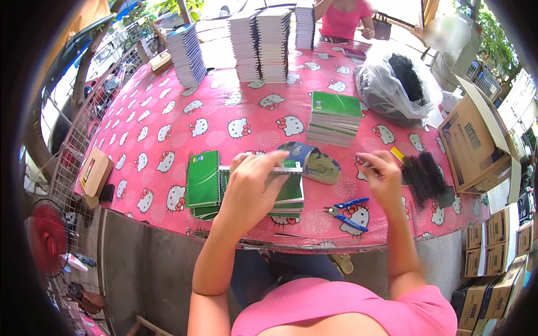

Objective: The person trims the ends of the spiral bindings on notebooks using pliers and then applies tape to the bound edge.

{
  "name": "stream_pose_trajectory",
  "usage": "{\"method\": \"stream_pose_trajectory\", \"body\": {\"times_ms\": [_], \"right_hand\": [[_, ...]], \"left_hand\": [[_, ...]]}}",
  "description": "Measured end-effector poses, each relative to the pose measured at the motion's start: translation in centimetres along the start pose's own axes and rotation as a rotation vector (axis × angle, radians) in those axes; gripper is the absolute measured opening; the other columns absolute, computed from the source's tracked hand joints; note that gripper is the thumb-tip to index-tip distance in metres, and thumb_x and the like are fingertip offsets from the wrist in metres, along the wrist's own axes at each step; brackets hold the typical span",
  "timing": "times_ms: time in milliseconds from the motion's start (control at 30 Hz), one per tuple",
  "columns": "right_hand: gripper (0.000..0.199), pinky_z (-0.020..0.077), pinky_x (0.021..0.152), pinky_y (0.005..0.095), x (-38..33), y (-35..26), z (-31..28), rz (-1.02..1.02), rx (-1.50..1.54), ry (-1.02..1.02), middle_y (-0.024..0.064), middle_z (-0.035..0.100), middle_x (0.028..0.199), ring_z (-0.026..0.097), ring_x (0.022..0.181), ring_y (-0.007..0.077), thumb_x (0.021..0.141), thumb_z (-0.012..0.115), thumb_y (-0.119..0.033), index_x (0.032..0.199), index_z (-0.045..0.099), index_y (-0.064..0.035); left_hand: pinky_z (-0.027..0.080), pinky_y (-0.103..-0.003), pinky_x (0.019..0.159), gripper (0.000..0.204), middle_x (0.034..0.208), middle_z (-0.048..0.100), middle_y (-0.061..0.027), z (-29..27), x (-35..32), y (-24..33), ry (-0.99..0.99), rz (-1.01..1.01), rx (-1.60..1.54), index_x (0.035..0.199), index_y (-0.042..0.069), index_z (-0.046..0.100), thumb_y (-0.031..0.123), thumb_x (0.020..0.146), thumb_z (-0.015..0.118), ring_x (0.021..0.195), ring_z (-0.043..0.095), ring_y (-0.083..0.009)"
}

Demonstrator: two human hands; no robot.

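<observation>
My left hand (249, 182) grips a notebook (292, 169) by its punched, pale edge, over a stack of green-covered notebooks. Beside it on the left lies a green spiral notebook (203, 178) on top of others. My right hand (384, 176) is raised over the table to the right, its fingers pinched together; whatever they hold is too small to make out. Between my hands rests a blue-and-tan patterned cloth item (322, 165). Blue-handled cutting pliers (348, 215) lie with jaws apart near the front edge. Black plastic binding coils (423, 178) are heaped just right of my right hand.
A stack of green-covered books (336, 115) stands farther back, with tall piles of spiral notebooks (260, 47) behind. At right are a plastic bag of black coils (398, 84) and an open carton (476, 140). Another person (342, 19) is at the far side.
</observation>
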State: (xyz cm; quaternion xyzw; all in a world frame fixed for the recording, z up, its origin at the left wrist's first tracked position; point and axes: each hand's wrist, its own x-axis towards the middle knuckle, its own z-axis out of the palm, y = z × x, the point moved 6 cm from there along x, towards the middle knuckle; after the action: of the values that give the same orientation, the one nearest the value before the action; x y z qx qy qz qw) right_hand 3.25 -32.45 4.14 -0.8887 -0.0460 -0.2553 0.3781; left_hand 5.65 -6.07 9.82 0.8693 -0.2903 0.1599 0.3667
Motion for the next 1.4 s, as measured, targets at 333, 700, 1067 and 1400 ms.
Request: {"method": "stream_pose_trajectory", "body": {"times_ms": [333,700,1067,1400], "right_hand": [[0.028,0.0477,0.062,0.0287,2.9,-8.8,3.4,-0.233,0.26,-0.174,0.0064,0.063,0.085,0.06,0.069,0.0162,0.072,0.076,-0.004,0.099,0.073,-0.0071],[0.024,0.0475,0.062,0.0338,3.4,-9.9,5.2,-0.267,0.186,-0.351,0.0077,0.059,0.083,0.06,0.071,0.0222,0.086,0.066,-0.013,0.107,0.057,-0.0051],[0.012,0.0478,0.058,0.0429,3.3,-12.0,5.0,-0.377,0.024,-0.175,0.0078,0.059,0.079,0.062,0.074,0.0328,0.086,0.064,-0.018,0.091,0.06,-0.0087],[0.037,0.0533,0.069,0.0393,5.4,-1.4,7.8,-0.231,-0.375,-0.532,0.0107,0.067,0.085,0.067,0.076,0.0298,0.079,0.07,-0.035,0.098,0.064,-0.0042]], "left_hand": [[0.043,-0.032,0.084,0.016,0.079,0.07,-0.0071,0.1,0.6,-0.7,0.121,0.009,-0.078,0.081,0.004,0.072,0.014,0.071,0.078,0.074,0.064,-0.0193],[0.018,-0.055,0.106,0.025,0.085,0.069,0.0021,0.4,-0.9,-0.8,0.278,-0.086,0.239,0.096,0.017,0.075,0.023,0.072,0.079,0.096,0.061,-0.0167],[0.034,-0.036,0.086,0.027,0.083,0.07,0.0015,0.1,-1.1,-1.6,0.262,-0.1,0.101,0.092,0.015,0.074,0.019,0.067,0.081,0.082,0.059,-0.0161],[0.034,-0.037,0.091,0.02,0.081,0.071,0.0017,-0.3,-1.7,-0.5,0.228,-0.047,0.047,0.084,0.015,0.074,0.02,0.066,0.082,0.081,0.059,-0.0157]]}}
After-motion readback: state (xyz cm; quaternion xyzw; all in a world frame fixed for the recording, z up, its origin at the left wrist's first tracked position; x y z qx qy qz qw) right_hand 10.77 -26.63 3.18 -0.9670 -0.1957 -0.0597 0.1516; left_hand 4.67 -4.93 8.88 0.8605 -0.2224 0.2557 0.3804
